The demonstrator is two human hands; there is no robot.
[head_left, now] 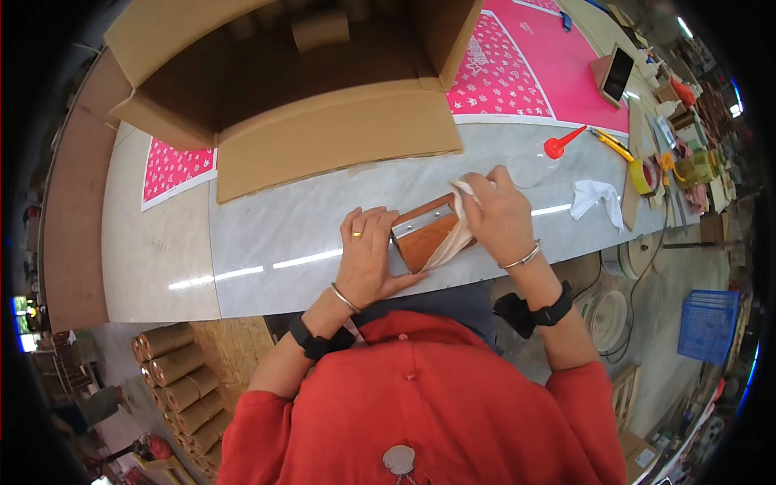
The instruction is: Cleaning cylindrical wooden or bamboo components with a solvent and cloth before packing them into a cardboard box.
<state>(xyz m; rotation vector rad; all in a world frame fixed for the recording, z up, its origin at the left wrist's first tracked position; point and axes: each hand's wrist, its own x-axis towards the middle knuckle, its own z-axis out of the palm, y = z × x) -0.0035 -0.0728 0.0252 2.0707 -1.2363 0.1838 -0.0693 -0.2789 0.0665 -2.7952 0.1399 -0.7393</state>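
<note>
Gripping the left side of a reddish-brown wooden block (423, 242) fitted with a silver metal strip (419, 220), the left hand (369, 252) bends its slightly parted fingers against the upper corner, thumb by the lower one, near the front edge of the smooth grey worktop (283, 222). Closed round a cream cloth (457, 238), the right hand's (499, 214) fingers press it over the block's right end. Beside the open brown cardboard box (347, 133), a bright pink sheet (505, 85) bears white motifs and printing too small to read.
</note>
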